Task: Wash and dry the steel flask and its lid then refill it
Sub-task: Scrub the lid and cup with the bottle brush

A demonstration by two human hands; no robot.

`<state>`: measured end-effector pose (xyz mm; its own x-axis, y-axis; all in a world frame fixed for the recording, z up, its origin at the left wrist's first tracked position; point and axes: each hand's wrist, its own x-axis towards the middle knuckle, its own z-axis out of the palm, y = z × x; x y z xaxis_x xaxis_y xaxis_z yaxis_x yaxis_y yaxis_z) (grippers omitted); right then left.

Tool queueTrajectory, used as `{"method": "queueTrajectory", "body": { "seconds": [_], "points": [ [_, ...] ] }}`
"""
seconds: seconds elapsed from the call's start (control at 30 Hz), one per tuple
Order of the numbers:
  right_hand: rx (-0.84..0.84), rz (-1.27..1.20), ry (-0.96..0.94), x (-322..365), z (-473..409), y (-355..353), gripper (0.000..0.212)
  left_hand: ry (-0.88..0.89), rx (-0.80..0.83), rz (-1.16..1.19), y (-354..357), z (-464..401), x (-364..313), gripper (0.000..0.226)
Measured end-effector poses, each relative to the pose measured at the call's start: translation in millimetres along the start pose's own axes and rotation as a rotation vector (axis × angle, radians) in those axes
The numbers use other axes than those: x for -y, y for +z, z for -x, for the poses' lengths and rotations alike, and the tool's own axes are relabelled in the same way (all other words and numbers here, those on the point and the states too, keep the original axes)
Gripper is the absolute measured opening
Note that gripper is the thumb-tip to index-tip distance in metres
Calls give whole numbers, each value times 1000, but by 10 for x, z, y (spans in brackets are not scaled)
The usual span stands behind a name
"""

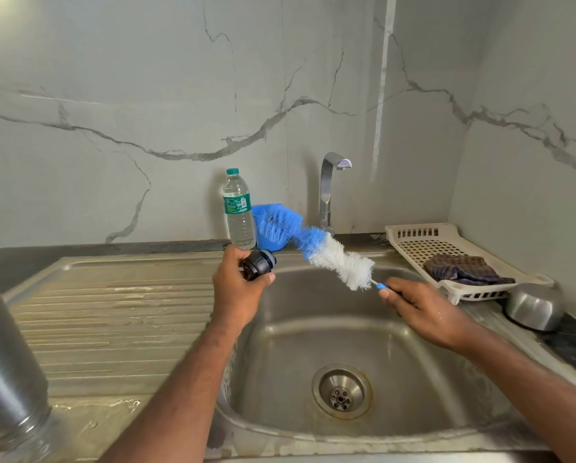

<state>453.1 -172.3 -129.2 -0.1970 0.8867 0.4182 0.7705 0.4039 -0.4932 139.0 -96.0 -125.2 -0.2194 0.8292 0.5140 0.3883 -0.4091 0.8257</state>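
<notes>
Gripping the black lid (258, 264) in left hand (234, 289), right hand (423, 312) clutching bottle brush (330, 253) over sink (313, 426).

steel drainboard (113, 315): flask (9, 372), water bottle (238, 208); counter: rack (446, 245), bowl (535, 305).

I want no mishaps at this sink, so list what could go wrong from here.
1. The left hand grips the black lid above the basin edge; if wet, it could slip into the sink.
2. The right hand holds the bottle brush by its handle end; a sweep might knock the water bottle.
3. The steel flask stands near the draining board's front edge and could be elbowed.
</notes>
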Motion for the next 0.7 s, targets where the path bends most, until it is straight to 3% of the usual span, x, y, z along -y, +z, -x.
{"method": "queueTrajectory", "body": {
  "seconds": [0.27,0.4,0.7],
  "points": [
    [117,-28,99,-14,23,-20,38,35,-36,-7,-22,-10,-33,46],
    [181,-70,95,41,32,20,37,61,48,-74,-1,17,-6,48],
    [165,10,115,10,31,-23,38,57,-13,-68,-40,-27,-9,46]
  ]
}}
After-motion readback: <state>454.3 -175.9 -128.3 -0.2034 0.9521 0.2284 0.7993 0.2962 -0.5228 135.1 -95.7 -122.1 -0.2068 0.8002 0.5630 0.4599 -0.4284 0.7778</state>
